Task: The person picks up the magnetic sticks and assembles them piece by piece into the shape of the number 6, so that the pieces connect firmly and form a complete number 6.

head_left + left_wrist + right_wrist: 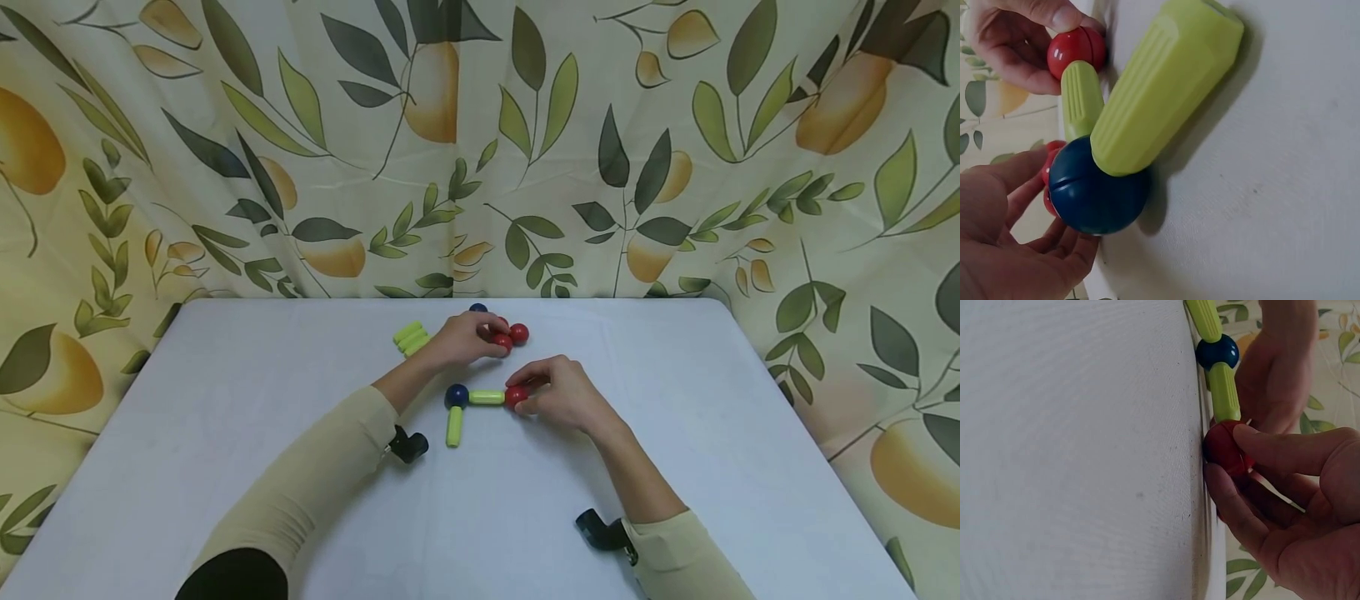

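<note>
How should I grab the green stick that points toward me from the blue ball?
I'd pinch the green stick across its ridged long sides, near the free end, coming from your side. It is narrow and points your way with that end uncovered, while its far end meets the blue ball.

the red ball (1074,47) looks like smooth, glossy plastic, as does the blue ball (1094,194); the green rod (1166,90) seems duller plastic, ribbed lengthwise. the white surface (480,517) is matt and finely grained, the printed curtain (480,225) creased cloth, the beige sleeve (300,479) matt fabric.
</note>
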Available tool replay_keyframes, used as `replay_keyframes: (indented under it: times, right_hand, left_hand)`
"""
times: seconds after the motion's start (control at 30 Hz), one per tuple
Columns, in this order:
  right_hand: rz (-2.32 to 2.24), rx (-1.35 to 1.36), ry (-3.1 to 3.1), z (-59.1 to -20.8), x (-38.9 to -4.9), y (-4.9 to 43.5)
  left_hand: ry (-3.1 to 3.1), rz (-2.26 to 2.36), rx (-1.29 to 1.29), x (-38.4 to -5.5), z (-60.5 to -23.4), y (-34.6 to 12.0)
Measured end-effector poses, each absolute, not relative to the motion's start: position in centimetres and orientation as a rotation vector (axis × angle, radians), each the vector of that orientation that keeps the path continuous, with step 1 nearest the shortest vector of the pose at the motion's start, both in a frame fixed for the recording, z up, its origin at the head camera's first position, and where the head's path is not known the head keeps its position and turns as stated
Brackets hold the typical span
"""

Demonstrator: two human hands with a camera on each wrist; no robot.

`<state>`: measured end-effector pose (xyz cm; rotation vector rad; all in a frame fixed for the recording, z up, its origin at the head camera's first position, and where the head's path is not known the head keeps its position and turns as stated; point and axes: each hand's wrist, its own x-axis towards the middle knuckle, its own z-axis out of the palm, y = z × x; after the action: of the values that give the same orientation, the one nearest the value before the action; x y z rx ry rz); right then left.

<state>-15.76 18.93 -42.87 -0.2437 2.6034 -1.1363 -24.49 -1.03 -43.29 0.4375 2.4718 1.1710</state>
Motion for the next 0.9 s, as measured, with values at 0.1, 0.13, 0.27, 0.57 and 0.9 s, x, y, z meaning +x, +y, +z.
replay_keyframes:
  times: [0.1,0.13,0.27,0.57,0.9]
  right_hand:
    - [-1.135,-0.237,2.605,-42.9,-15.8,18.9]
    - [-1.135,-0.232,2.604,-42.9,-15.8,18.9]
    - [-1.137,-0.229,2.605,-42.9,-15.8,18.9]
    - [-1.126,-0.228,2.604,-42.9,-15.7,18.8]
    - [-1.105,-0.219,2.603,-42.8,-15.8,18.8]
  left_hand:
    - [2.487,1.181,0.424,-24.3,-43.2,-0.7]
    - [2.491,1.187,0.413,-24.2,-43.1,-0.7]
    - [2.498,1.235,0.361,-23.9,-43.2,-0.5]
    - [2.490,1.296,0.275,-23.5,-43.4,-0.8]
    - [2.427,1.425,0.264,-22.4,-43.3,-2.3]
